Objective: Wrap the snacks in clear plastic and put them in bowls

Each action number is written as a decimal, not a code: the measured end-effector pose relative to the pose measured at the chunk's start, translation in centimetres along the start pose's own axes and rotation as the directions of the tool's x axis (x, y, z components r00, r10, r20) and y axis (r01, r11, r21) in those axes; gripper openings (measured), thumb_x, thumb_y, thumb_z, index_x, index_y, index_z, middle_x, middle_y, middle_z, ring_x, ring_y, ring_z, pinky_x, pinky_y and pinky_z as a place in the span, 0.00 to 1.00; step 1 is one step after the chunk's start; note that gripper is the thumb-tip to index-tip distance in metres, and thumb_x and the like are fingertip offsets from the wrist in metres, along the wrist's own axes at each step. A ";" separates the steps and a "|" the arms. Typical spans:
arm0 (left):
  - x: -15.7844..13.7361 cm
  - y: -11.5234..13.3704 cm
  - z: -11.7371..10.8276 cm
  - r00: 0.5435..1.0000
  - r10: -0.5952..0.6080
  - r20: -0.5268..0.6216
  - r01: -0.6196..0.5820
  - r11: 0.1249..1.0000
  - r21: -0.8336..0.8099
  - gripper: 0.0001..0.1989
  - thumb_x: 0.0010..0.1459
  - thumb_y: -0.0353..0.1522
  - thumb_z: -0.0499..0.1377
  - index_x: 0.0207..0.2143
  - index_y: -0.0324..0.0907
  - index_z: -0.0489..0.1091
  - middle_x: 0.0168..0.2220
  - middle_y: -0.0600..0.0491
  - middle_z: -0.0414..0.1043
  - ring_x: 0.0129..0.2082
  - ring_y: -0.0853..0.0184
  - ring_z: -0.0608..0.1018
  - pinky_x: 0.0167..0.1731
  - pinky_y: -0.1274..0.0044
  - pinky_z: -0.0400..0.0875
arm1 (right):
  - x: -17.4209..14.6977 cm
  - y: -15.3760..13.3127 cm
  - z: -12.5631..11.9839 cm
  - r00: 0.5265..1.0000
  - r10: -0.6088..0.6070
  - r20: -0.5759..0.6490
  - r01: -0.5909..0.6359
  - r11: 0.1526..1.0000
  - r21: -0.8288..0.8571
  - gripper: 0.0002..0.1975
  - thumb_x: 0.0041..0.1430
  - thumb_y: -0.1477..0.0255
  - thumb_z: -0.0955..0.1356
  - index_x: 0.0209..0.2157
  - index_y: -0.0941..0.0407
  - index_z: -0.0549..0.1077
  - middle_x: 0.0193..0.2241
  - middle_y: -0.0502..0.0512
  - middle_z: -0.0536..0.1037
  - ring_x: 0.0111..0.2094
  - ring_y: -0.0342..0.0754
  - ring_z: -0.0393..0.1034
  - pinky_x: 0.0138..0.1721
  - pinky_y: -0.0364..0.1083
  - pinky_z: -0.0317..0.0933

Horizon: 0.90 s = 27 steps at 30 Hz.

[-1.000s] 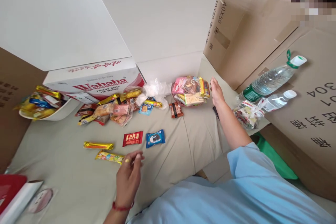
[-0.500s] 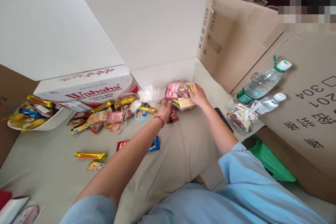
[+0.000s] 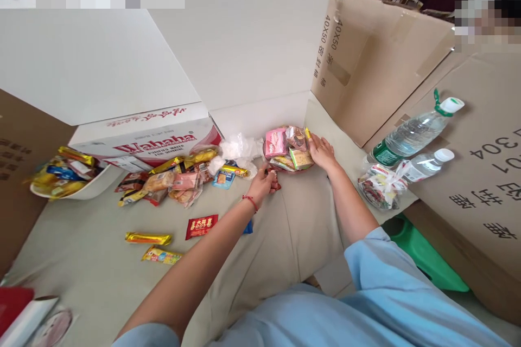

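Snack packets in pink, brown and green fill a round bag or dish, whose exact kind I cannot make out. My right hand rests along its right side, fingers stretched and apart, touching a small yellow packet. Just below the left edge, my left hand has its fingers curled around a dark red snack packet, partly hidden by the hand. Crumpled clear plastic lies left of the dish, near a blue packet. A red packet sits behind my left forearm.
More snacks lie heaped before the Wahaha box. A white bowl of packets is at left. Large bottle, small bottle and tied snack bag stand right. White panels and cardboard wall the back.
The view has shifted slightly, so things sit a little further right. My right hand has slid off the snacks' top toward the side. My left hand has drawn slightly down from the dish.
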State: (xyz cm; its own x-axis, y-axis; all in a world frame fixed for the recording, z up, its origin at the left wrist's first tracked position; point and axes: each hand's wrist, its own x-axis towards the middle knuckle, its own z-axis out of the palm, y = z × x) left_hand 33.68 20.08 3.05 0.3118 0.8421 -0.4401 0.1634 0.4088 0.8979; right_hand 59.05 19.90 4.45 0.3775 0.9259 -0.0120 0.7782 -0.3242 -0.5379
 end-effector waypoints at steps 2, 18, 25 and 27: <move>-0.8 -0.9 0.0 1.000 0.018 0.000 -0.018 1.000 -0.004 0.26 0.60 0.43 0.64 0.56 0.42 0.66 0.32 0.53 0.74 0.27 0.71 0.77 0.26 0.81 0.69 | -0.3 0.6 0.0 1.000 0.009 0.012 -0.009 1.000 0.017 0.35 0.72 0.49 0.48 0.73 0.45 0.56 0.72 0.54 0.59 0.74 0.65 0.43 0.69 0.76 0.40; -10.5 -4.2 -7.9 0.982 0.048 -0.184 -0.043 0.999 0.032 0.34 0.45 0.60 0.66 0.37 0.39 0.75 0.32 0.50 0.77 0.28 0.67 0.77 0.29 0.76 0.72 | 0.0 -1.5 -0.4 0.930 -0.299 -0.213 0.291 0.954 -0.068 0.37 0.73 0.49 0.48 0.73 0.54 0.54 0.74 0.61 0.51 0.75 0.57 0.40 0.72 0.62 0.41; -11.7 -5.9 -9.0 0.980 0.044 -0.195 -0.035 0.998 0.047 0.34 0.44 0.61 0.66 0.35 0.39 0.76 0.31 0.49 0.78 0.29 0.65 0.78 0.30 0.74 0.74 | -0.2 -4.2 0.9 0.934 -0.357 0.012 0.354 0.922 -0.154 0.33 0.75 0.55 0.51 0.73 0.53 0.56 0.72 0.58 0.60 0.73 0.61 0.46 0.71 0.65 0.43; -12.1 -6.6 -9.2 0.979 0.041 -0.201 -0.030 0.998 0.057 0.34 0.44 0.60 0.66 0.35 0.39 0.76 0.31 0.49 0.78 0.29 0.64 0.79 0.30 0.73 0.74 | -0.1 -4.1 0.4 0.944 -0.328 0.023 0.329 0.936 -0.124 0.32 0.74 0.54 0.52 0.72 0.51 0.57 0.72 0.57 0.60 0.73 0.61 0.47 0.70 0.68 0.44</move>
State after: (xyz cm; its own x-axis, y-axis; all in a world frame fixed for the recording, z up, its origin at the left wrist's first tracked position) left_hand 20.24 10.44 2.55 0.1241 0.9117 -0.3917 0.2073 0.3622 0.9087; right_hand 55.64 21.20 6.37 0.0895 0.9852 0.1462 0.9149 -0.0233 -0.4029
